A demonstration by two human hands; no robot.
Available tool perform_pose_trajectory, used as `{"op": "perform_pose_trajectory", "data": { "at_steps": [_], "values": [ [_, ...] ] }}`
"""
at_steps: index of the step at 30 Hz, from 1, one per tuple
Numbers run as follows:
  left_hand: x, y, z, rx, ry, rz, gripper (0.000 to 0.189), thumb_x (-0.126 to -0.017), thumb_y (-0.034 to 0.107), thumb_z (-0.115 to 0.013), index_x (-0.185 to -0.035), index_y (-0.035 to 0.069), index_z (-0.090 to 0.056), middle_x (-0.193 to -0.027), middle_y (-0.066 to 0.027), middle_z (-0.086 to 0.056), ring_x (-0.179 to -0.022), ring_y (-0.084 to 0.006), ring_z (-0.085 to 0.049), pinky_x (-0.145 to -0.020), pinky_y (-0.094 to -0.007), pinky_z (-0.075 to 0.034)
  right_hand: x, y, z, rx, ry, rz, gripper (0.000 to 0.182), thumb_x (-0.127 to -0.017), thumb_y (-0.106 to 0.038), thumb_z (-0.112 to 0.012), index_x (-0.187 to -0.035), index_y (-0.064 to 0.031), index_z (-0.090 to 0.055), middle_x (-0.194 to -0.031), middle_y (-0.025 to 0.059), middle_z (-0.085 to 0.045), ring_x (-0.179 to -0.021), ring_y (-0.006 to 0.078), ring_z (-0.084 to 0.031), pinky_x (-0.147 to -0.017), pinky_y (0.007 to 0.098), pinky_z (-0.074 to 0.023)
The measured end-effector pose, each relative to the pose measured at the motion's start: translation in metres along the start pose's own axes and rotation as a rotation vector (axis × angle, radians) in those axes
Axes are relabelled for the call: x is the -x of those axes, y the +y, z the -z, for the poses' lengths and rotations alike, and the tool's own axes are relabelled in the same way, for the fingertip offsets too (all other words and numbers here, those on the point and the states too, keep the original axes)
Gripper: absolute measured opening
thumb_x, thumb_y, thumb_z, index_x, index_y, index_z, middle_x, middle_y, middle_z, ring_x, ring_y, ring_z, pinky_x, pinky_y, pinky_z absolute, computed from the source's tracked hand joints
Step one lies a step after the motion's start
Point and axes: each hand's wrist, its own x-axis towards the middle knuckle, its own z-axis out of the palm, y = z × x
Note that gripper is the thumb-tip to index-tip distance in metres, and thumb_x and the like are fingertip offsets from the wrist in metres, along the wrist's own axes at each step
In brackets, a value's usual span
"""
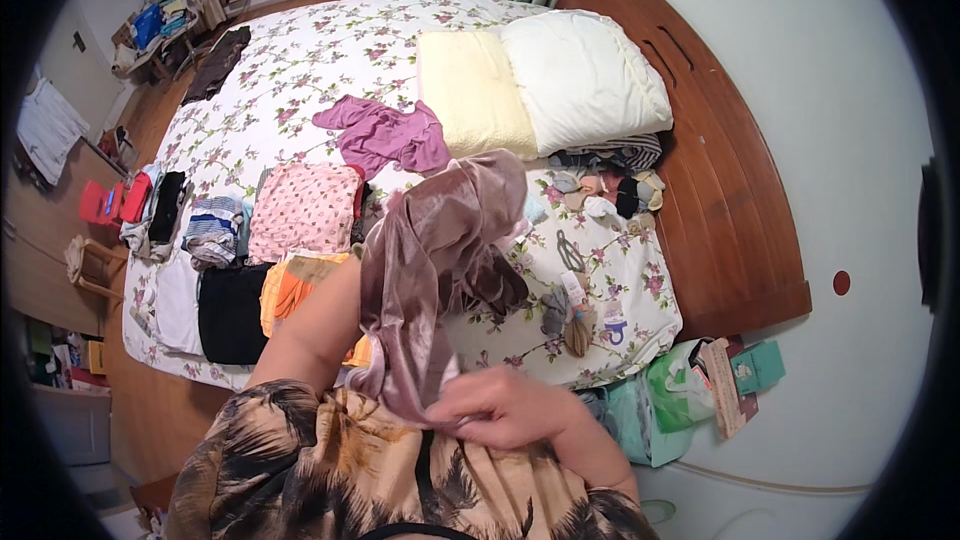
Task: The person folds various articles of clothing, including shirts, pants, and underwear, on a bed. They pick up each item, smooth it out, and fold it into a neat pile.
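Observation:
A shiny mauve velvet garment (420, 255) hangs in front of my body, raised above the bed. My left forearm (315, 330) reaches up to it, and the cloth hides my left hand, so its grip is not visible. Close to my waist, my right hand (510, 405) pinches the garment's lower edge between thumb and fingers. Beyond the velvet, a crumpled purple top (390, 135) lies on the floral bedsheet (300, 67). Left of my arm are folded clothes: a pink patterned piece (304, 210), a black one (232, 315) and an orange one (300, 289).
A pale yellow blanket (472, 90) and a white quilt (585, 82) lie near the wooden headboard (720, 195). Several rolled socks (626, 195) sit below them. More socks with tags (577, 315) are to my right. Bags (667, 397) stand beside the bed.

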Motion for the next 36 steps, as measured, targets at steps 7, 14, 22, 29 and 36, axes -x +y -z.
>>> {"op": "perform_pose_trajectory", "data": {
  "at_steps": [7,14,22,29,36],
  "values": [
    [0.012,-0.029,-0.007,0.045,-0.08,0.106,0.036,-0.093,0.015,-0.047,-0.126,0.001,-0.048,-0.128,-0.0103,-0.05,-0.113,-0.0163,-0.05,-0.099,-0.0288,-0.04,0.015,-0.008,0.035,0.522,0.396,-0.026,0.041,-0.063,0.008,-0.061,-0.102,-0.0057,-0.067,-0.072,0.0103,-0.058,-0.064,0.0258,-0.06,-0.056,0.0322,-0.0467],
    [0.024,-0.058,-0.039,0.346,-0.424,0.286,0.041,-0.088,0.007,-0.054,-0.127,-0.002,-0.046,-0.125,-0.0113,-0.052,-0.113,-0.0165,-0.052,-0.098,-0.0276,-0.042,0.016,0.038,0.025,0.774,0.751,-0.099,0.035,-0.065,-0.004,-0.073,-0.094,-0.0056,-0.055,-0.09,0.0108,-0.058,-0.077,0.0271,-0.059,-0.065,0.0363,-0.0482],
    [0.019,-0.011,-0.065,-0.016,-0.276,0.215,0.041,-0.081,0.01,-0.067,-0.119,0.001,-0.053,-0.104,-0.0058,-0.059,-0.093,-0.0122,-0.055,-0.084,-0.025,-0.045,0.018,0.062,0.026,0.461,0.777,-0.236,0.062,-0.063,-0.028,-0.083,-0.112,-0.006,-0.051,-0.092,0.0151,-0.061,-0.083,0.0342,-0.062,-0.071,0.0393,-0.0498],
    [0.01,-0.007,-0.055,-0.817,-0.384,-0.066,0.022,-0.085,0.016,-0.061,-0.104,0.005,-0.066,-0.098,-0.0073,-0.063,-0.088,-0.0136,-0.057,-0.078,-0.0255,-0.047,0.029,0.042,0.046,0.728,0.77,-0.435,0.041,-0.061,-0.033,-0.083,-0.082,-0.0072,-0.057,-0.07,0.0153,-0.061,-0.068,0.0385,-0.06,-0.058,0.0411,-0.0476],
    [0.064,-0.057,-0.054,-0.527,0.044,0.038,0.088,-0.08,0.017,-0.065,-0.147,0.005,-0.01,-0.121,-0.0215,-0.056,-0.101,-0.0304,-0.06,-0.089,-0.0356,-0.045,0.01,0.031,0.065,0.806,0.789,-0.583,0.019,-0.063,-0.007,-0.066,-0.077,0.0,-0.055,-0.065,0.0146,-0.057,-0.058,0.0237,-0.055,-0.059,0.0327,-0.0445]
  ]
}}
